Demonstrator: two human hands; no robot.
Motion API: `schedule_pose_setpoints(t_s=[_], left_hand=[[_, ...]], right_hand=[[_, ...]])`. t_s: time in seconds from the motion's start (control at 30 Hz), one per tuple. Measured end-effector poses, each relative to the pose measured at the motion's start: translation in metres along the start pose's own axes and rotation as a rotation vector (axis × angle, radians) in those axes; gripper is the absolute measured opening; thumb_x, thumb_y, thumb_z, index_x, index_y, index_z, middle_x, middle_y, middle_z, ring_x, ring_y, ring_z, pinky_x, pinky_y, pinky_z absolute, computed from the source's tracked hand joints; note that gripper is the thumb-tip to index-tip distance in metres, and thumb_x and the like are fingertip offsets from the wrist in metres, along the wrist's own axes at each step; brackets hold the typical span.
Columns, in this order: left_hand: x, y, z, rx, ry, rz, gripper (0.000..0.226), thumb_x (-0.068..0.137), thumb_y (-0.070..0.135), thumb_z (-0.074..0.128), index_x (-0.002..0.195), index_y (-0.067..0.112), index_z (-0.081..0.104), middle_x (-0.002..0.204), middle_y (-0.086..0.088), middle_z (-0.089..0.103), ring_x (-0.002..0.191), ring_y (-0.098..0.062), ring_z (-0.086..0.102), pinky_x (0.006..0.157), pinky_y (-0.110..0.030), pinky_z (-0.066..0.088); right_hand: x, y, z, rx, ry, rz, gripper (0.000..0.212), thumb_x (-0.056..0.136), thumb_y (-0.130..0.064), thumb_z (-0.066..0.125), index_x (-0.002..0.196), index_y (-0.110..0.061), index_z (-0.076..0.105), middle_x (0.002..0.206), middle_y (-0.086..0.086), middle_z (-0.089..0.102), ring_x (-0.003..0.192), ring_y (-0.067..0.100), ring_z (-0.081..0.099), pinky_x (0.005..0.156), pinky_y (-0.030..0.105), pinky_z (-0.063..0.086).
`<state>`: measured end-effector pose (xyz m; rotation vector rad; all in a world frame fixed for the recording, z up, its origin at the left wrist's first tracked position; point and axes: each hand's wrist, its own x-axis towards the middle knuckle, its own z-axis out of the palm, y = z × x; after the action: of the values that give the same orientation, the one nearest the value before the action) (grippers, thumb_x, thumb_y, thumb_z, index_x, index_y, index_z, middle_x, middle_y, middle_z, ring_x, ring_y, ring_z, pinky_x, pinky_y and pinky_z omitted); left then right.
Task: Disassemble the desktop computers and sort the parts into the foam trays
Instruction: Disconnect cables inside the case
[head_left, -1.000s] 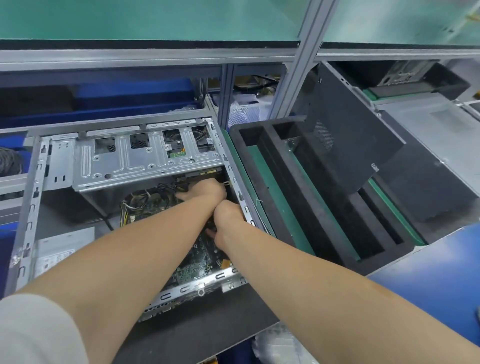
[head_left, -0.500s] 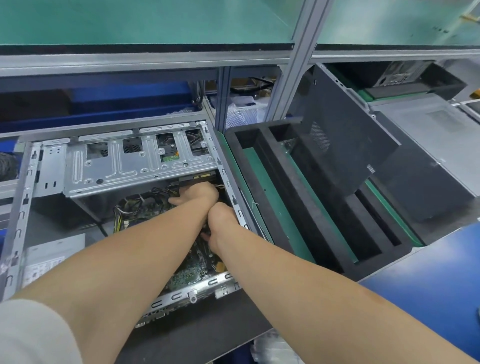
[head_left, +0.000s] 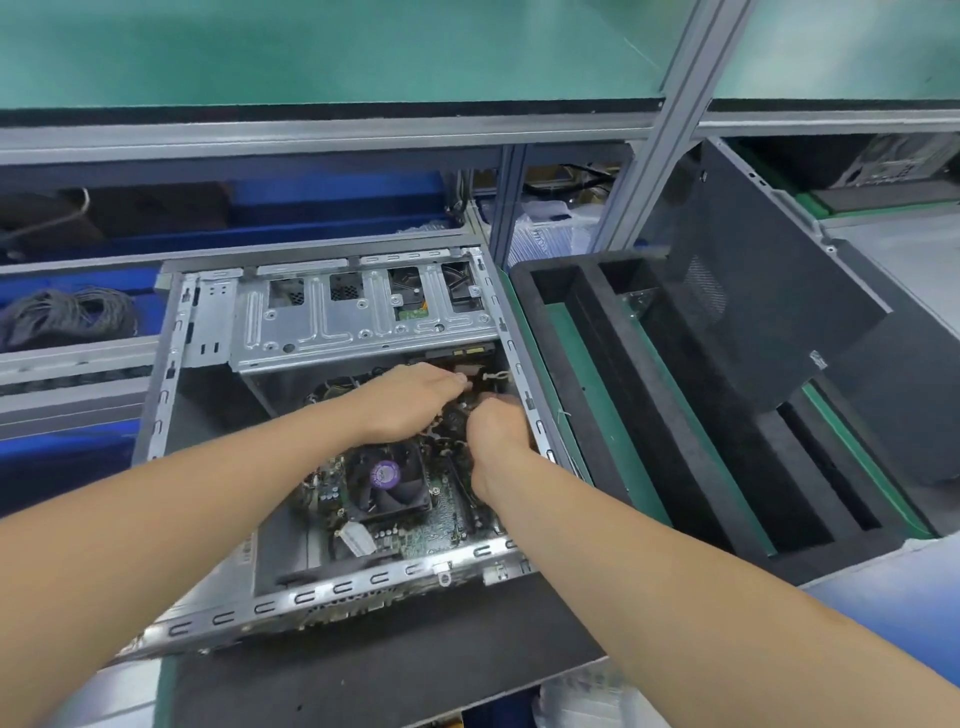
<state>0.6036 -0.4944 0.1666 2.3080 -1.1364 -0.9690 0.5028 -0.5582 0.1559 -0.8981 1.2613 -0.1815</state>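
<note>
left hand (head_left: 410, 400) and right hand (head_left: 498, 423) reached among tangled dark cables (head_left: 451, 418) inside the slotted silver sheet-metal computer case (head_left: 332, 592), whether either grasped anything unclear.

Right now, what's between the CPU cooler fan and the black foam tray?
In the head view, from CPU cooler fan to foam tray: green motherboard, the right hand, then the computer case's slotted metal side rail.

The left hand (head_left: 410, 402) and right hand (head_left: 498, 426) now sit slightly apart, forearms spread wider — the black square cooling fan with a purple round label (head_left: 385, 475) is uncovered between them.
</note>
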Motion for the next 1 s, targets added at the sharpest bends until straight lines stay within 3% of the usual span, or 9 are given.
schedule_pose_setpoints(t_s=[0.07,0.17,0.27,0.33,0.4,0.57,0.7,0.8,1.0], left_hand=[[-0.021,-0.017,-0.008,-0.097,0.154,0.012,0.045,0.111,0.039,0.030,0.130,0.027,0.069,0.138,0.006,0.064,0.121,-0.015,0.061,0.107,-0.029,0.044],[-0.042,-0.042,-0.012,0.061,0.233,-0.023,0.038,0.108,0.018,0.037,0.130,0.024,0.067,0.122,-0.004,0.070,0.085,-0.017,0.069,0.077,-0.032,0.055],[-0.046,-0.061,-0.007,0.228,0.080,-0.079,0.051,0.104,0.003,0.035,0.149,0.020,0.051,0.143,-0.011,0.058,0.118,-0.028,0.063,0.101,-0.039,0.050],[-0.040,-0.066,-0.005,0.287,0.044,-0.099,0.053,0.105,0.005,0.034,0.155,0.018,0.042,0.152,-0.010,0.050,0.136,-0.029,0.050,0.113,-0.041,0.040],[-0.031,-0.069,-0.001,0.316,0.037,-0.116,0.054,0.103,0.004,0.035,0.156,0.015,0.038,0.156,-0.011,0.044,0.141,-0.029,0.043,0.117,-0.042,0.035],[-0.024,-0.067,0.005,0.347,0.046,-0.204,0.061,0.094,0.001,0.037,0.153,0.017,0.041,0.149,-0.011,0.050,0.133,-0.034,0.050,0.110,-0.047,0.042],[-0.023,-0.064,0.009,0.276,0.131,-0.235,0.060,0.094,0.004,0.044,0.153,0.019,0.039,0.140,-0.013,0.057,0.125,-0.034,0.056,0.102,-0.044,0.043],[-0.021,-0.066,0.014,0.299,0.128,-0.282,0.048,0.095,0.009,0.045,0.143,0.013,0.047,0.138,-0.014,0.059,0.125,-0.035,0.056,0.101,-0.042,0.044],[-0.026,-0.066,0.014,0.296,0.062,-0.323,0.037,0.097,0.015,0.039,0.132,0.017,0.052,0.133,-0.016,0.060,0.120,-0.037,0.055,0.096,-0.045,0.036]], right_hand=[[0.001,0.003,0.001,-0.127,0.089,-0.105,0.028,0.105,-0.013,0.038,0.123,-0.019,0.059,0.119,0.012,0.062,0.096,0.026,0.056,0.080,0.032,0.046],[-0.003,0.005,0.003,-0.236,0.153,-0.283,0.037,0.102,-0.006,0.036,0.125,-0.025,0.057,0.103,0.005,0.061,0.079,0.018,0.054,0.064,0.030,0.040],[-0.010,0.008,0.002,-0.271,0.173,-0.380,0.033,0.101,-0.004,0.035,0.116,-0.023,0.057,0.099,0.001,0.062,0.080,0.016,0.058,0.062,0.030,0.044],[-0.015,0.010,0.001,-0.401,0.158,-0.538,0.036,0.100,0.001,0.036,0.119,-0.022,0.056,0.112,0.002,0.060,0.096,0.019,0.060,0.077,0.033,0.051],[-0.025,0.014,0.000,-0.536,0.120,-0.740,0.045,0.096,0.009,0.039,0.126,-0.020,0.056,0.124,-0.003,0.055,0.112,0.013,0.053,0.095,0.024,0.044],[-0.051,0.012,0.001,-0.747,-0.075,-1.305,0.049,0.080,0.014,0.047,0.112,-0.016,0.067,0.111,-0.007,0.061,0.108,0.009,0.054,0.096,0.016,0.040],[-0.032,-0.006,0.023,-1.168,-0.297,-1.073,0.042,0.093,0.004,0.045,0.119,-0.010,0.074,0.121,0.009,0.071,0.114,0.023,0.063,0.102,0.029,0.047],[0.000,-0.011,0.035,-1.486,-0.223,-0.856,0.031,0.101,-0.005,0.045,0.123,0.001,0.065,0.127,0.020,0.066,0.119,0.035,0.060,0.096,0.035,0.048],[0.045,-0.014,0.041,-2.003,-0.148,-0.834,0.030,0.102,-0.014,0.047,0.129,0.000,0.053,0.130,0.021,0.058,0.120,0.037,0.056,0.097,0.039,0.044]])
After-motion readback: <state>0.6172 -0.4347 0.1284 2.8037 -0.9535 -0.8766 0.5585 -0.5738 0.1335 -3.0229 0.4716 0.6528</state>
